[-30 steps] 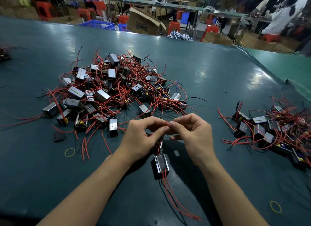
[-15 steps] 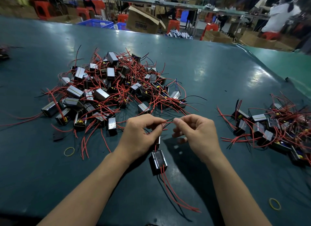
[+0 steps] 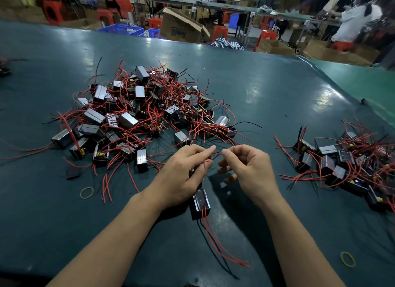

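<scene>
1. The left hand (image 3: 183,175) has its fingers curled, and its thumb and forefinger pinch a thin red wire (image 3: 215,155) just above the table (image 3: 256,90).
2. The right hand (image 3: 245,171) is curled too. Its thumb and forefinger close on the far end of the same wire, and the tip itself is hidden between them.
3. Only a short stretch of the wire shows, bridging the gap between the two hands.
4. A small black and metal block (image 3: 201,201) sits at the heel of the left hand, in the middle near the front edge. Its upper end is covered by the palm, so it is unclear where the pinched wire joins it.
5. Whether the block rests on the table or hangs a little off it cannot be told.
6. Trailing leads (image 3: 222,250), red and black, run from the block's lower end toward the viewer.
7. A large heap (image 3: 139,115) of similar blocks lies beyond the left hand. The wires are so tangled that single pieces are hard to separate.
8. A smaller heap (image 3: 346,164) lies to the right, cut off by the frame edge.
9. A yellow rubber band (image 3: 86,192) lies left of the forearm, and a second rubber band (image 3: 347,259) lies at the lower right.
10. Beyond the table, a cardboard box (image 3: 181,27) is legible, while a person (image 3: 359,15) in white is blurred.
</scene>
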{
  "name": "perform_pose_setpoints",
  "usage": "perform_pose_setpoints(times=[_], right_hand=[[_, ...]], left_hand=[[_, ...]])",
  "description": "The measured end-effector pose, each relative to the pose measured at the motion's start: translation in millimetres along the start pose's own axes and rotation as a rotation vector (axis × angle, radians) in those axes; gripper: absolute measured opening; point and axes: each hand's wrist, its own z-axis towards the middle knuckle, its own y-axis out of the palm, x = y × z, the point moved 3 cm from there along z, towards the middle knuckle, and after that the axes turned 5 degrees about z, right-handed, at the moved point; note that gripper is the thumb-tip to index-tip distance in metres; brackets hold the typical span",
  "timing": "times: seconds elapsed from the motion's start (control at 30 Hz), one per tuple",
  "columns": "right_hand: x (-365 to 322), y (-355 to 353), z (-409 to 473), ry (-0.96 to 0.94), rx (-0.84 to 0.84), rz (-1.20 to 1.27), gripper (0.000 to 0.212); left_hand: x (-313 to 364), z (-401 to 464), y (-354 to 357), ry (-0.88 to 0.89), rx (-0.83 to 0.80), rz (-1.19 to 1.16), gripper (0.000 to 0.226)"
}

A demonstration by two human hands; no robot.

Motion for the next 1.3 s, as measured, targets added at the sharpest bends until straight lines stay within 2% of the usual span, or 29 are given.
perform_pose_setpoints(times=[0.1, 0.27, 0.47, 0.6, 1.3], right_hand=[[2.6, -0.9, 1.0, 0.003, 0.042, -0.026, 0.013], [1.7, -1.0, 0.8, 0.012, 0.046, 0.009, 0.011], [-6.0, 4.3, -3.1, -0.024, -0.090, 0.090, 0.005], [-8.6, 8.5, -5.3, -0.075, -0.155, 0.081, 0.008], [-10.4, 5.3, -7.0, -0.262, -0.054, -0.033, 0.012]], left_hand=[[-3.4, -1.4, -2.1, -0.039, -0.067, -0.035, 0.052], [-6.4, 0.4, -6.5, 0.014, 0.052, -0.026, 0.028], [-3.7, 3.0, -3.0, 0.005, 0.236, -0.003, 0.023], [-3.4, 3.2, -3.8, 0.011, 0.287, 0.001, 0.023], [-7.0, 6.0, -3.4, -0.109, 0.276, -0.158, 0.015]])
